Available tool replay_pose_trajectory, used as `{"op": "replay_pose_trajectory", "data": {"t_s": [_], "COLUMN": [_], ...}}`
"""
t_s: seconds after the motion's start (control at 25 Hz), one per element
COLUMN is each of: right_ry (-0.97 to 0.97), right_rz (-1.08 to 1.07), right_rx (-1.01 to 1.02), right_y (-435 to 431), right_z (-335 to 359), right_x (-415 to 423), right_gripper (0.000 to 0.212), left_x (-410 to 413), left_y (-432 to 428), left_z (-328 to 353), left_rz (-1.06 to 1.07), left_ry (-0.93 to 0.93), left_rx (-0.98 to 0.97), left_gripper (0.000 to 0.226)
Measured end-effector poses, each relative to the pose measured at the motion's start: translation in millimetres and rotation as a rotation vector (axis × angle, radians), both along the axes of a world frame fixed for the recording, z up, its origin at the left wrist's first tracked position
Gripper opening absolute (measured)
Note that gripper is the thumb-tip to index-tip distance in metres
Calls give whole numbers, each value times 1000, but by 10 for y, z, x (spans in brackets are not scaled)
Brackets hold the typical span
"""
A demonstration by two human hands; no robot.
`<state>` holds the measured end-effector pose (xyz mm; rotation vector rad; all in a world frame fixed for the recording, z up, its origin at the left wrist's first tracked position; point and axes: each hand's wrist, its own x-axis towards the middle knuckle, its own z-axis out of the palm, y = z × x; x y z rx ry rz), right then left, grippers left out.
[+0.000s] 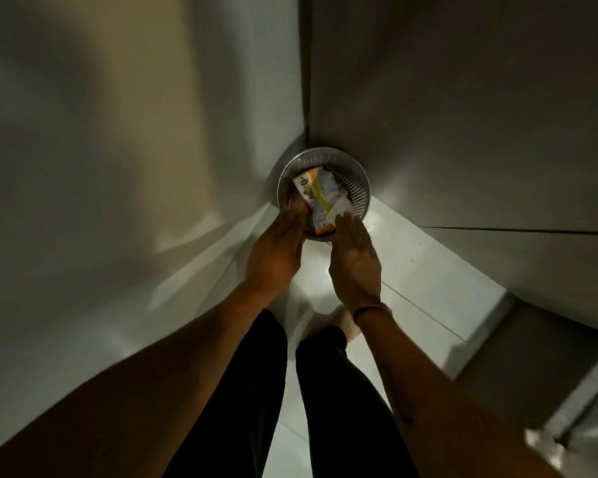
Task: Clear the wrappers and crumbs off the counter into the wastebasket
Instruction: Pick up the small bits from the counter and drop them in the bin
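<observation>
A round metal wastebasket stands on the floor in a corner, seen from above. Inside it lies an orange and white wrapper with other pale paper scraps beside it. My left hand hovers over the basket's near left rim, fingers together and pointing in, nothing visibly held. My right hand hovers over the near right rim, flat with fingers extended, also holding nothing. The two palms face each other a short gap apart. The counter is out of view.
Grey walls meet right behind the basket. The floor is pale tile with a few small specks. My legs in dark trousers stand below the hands. A grey cabinet or step lies at the lower right.
</observation>
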<state>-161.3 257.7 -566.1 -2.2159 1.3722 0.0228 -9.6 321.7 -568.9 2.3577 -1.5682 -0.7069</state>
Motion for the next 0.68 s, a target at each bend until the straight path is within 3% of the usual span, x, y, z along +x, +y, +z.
{"op": "replay_pose_trajectory", "data": {"t_s": [0.12,0.28,0.4,0.56,0.68], "right_ry": [4,-39,-241,-450,-336], "right_rz": [-26,-111,-167,-251,-317], "right_rx": [0,-117,-310,-690,-828], "right_y": [160,-77,-387,-910,-1594], "right_z": [814,2312,3466,4761,5254], "right_x": [-221,-442,-669,-1122,-1452], "right_gripper": [55,66,65,57,54], "left_x": [-183,-423,-621,-1004,-1327], "left_y": [295,73,-315,-1193,-2195], "left_z": [789,2223,3270,4489,5047], "left_rz": [-100,-242,-231,-392,-471], "left_ry": [-51,-24,33,23,-33], "left_rx": [38,-42,-255,-664,-724], "left_gripper": [59,66,76,78,78]}}
